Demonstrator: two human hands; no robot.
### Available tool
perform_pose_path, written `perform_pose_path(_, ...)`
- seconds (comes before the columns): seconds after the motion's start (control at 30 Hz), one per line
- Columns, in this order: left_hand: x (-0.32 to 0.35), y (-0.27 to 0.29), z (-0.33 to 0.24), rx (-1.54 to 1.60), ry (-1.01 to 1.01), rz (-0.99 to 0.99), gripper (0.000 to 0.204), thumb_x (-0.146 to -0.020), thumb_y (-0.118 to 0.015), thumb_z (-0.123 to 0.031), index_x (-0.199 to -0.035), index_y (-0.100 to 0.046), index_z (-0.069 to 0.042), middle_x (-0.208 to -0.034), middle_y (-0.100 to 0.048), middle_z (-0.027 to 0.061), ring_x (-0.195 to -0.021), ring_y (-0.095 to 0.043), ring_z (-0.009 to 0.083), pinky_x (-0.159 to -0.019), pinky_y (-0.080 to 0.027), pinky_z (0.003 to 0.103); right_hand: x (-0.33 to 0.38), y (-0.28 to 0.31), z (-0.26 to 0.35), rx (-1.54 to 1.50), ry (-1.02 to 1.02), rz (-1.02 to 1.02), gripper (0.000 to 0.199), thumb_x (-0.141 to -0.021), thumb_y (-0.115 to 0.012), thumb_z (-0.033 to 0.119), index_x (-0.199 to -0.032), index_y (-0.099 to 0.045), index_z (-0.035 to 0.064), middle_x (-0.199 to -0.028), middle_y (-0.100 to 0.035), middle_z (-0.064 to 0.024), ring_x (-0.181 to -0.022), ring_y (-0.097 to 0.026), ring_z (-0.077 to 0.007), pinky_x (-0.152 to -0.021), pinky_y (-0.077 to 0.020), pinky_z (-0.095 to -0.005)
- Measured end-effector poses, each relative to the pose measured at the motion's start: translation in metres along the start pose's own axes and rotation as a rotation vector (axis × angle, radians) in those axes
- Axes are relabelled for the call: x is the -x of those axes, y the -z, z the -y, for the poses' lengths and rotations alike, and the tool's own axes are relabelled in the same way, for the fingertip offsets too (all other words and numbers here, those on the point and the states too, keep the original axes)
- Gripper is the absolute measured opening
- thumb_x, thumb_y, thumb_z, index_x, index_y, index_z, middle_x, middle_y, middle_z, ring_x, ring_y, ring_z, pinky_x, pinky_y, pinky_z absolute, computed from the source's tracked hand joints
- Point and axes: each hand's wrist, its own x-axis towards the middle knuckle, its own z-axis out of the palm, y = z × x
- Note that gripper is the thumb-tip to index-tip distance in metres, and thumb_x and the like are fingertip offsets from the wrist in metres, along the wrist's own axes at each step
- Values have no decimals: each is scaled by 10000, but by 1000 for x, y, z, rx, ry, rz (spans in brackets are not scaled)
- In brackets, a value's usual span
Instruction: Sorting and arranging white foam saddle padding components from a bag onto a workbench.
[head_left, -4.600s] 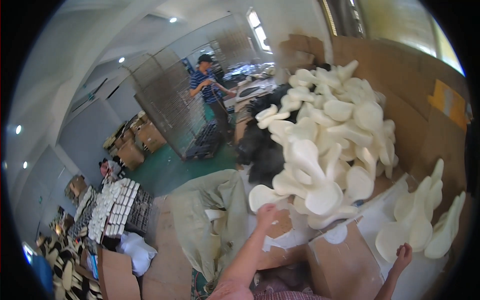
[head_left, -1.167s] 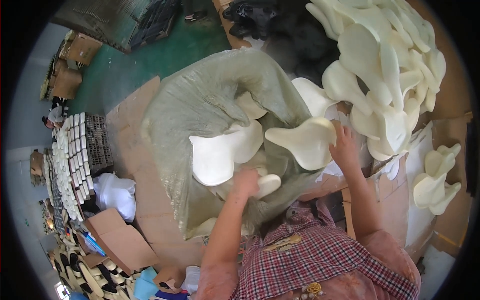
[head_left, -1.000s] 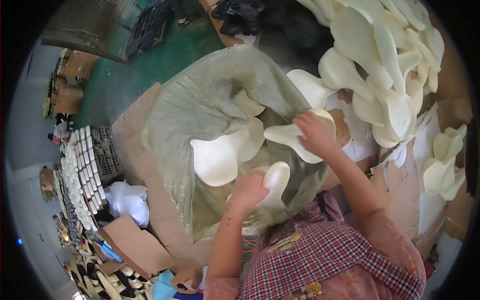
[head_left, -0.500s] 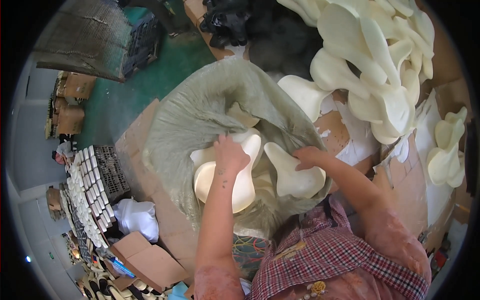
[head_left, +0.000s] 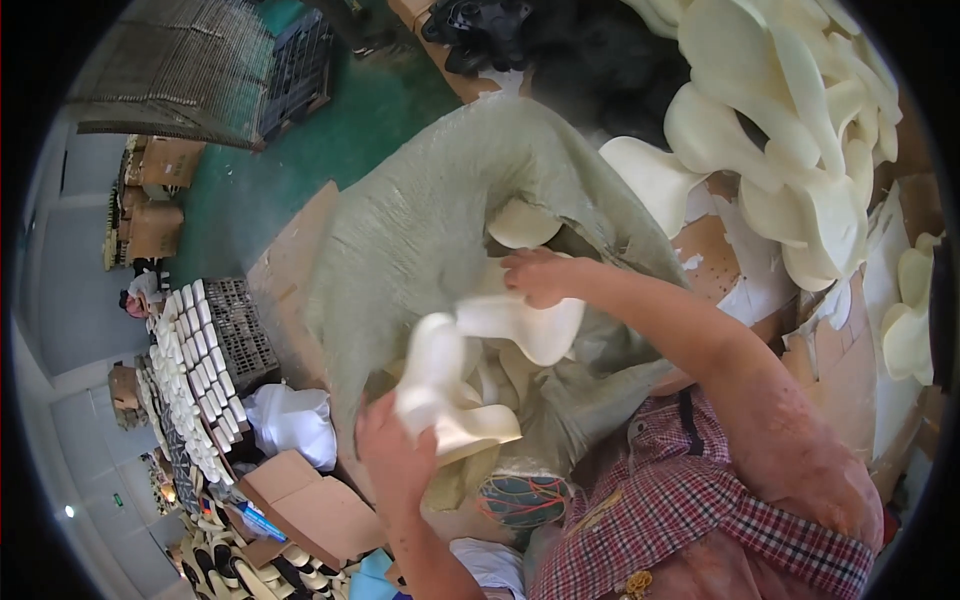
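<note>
My left hand (head_left: 392, 455) grips a cream foam piece (head_left: 440, 390) at the near side of a large grey-green woven sack (head_left: 420, 230). My right hand (head_left: 538, 276) reaches into the sack's mouth and holds another cream foam piece (head_left: 525, 325) by its narrow end. More cream pieces lie inside the sack, partly hidden by my arms. A big heap of the same cream foam pieces (head_left: 780, 110) rises at the upper right.
Brown cardboard (head_left: 310, 500) lies under and beside the sack. A rack of white items (head_left: 195, 370) stands at the left, a white bag (head_left: 290, 420) next to it. A person (head_left: 140, 295) sits at far left. Green floor (head_left: 330, 130) and dark crates (head_left: 290, 70) lie beyond.
Earlier I faced the heap with my arms raised. Since then I bent over the sack; both hands carried foam pieces from the heap side into the sack's mouth, the left hand moving nearer to me.
</note>
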Motion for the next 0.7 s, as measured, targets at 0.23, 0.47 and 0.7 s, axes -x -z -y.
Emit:
perform_pose_path(0.23, 104, -41, 62, 952, 749, -387, 453, -639, -677, -56, -1059, -555, 61, -985, -593, 136, -899, -580, 235, -814, -454, 341, -83, -9, -4, -16, -266, 291, 472, -599, -722, 366, -983, -680, 95, -1060, -623, -101, -1076, -508, -299, -844, -447, -405)
perform_pose_path(0.47, 141, -64, -8, -19, 684, -195, 536, -805, -536, -209, -1248, -404, 64, -995, -598, 161, -882, -610, 308, -761, -513, 407, -88, -11, -4, -18, -96, 674, 578, -602, -652, 471, -1039, -660, 92, -1005, -647, -124, -981, -583, -291, -857, -436, -382)
perform_pose_path(0.7, 146, -54, 10, 399, 632, -278, 524, -820, -514, -234, -1244, -414, 56, -1034, -580, 168, -915, -595, 308, -788, -500, 405, -13, 9, 55, 126, -246, 343, 511, -562, -706, 443, -913, -699, 72, -1037, -612, -135, -1009, -519, -311, -860, -418, -383)
